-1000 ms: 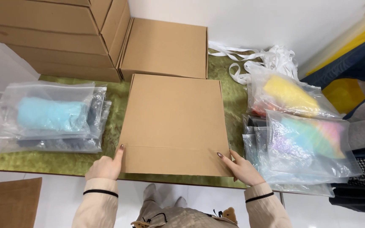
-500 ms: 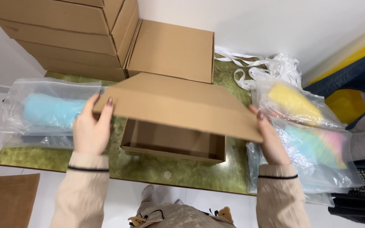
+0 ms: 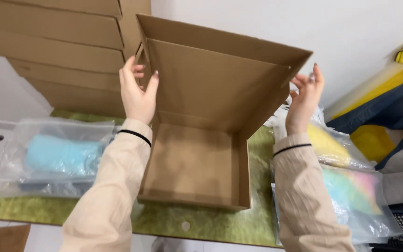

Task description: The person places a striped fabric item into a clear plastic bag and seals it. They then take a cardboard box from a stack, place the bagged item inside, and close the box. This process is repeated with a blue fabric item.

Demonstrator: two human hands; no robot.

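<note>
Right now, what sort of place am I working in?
Probably a small packing or order-fulfilment station: flat cardboard boxes stacked at the back, an open mailer box on a green table, and soft coloured items sealed in clear plastic bags at both sides.

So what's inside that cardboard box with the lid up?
The box shows only a bare brown floor. The near wall hides a thin strip of floor, and the left arm covers the left edge.
</note>
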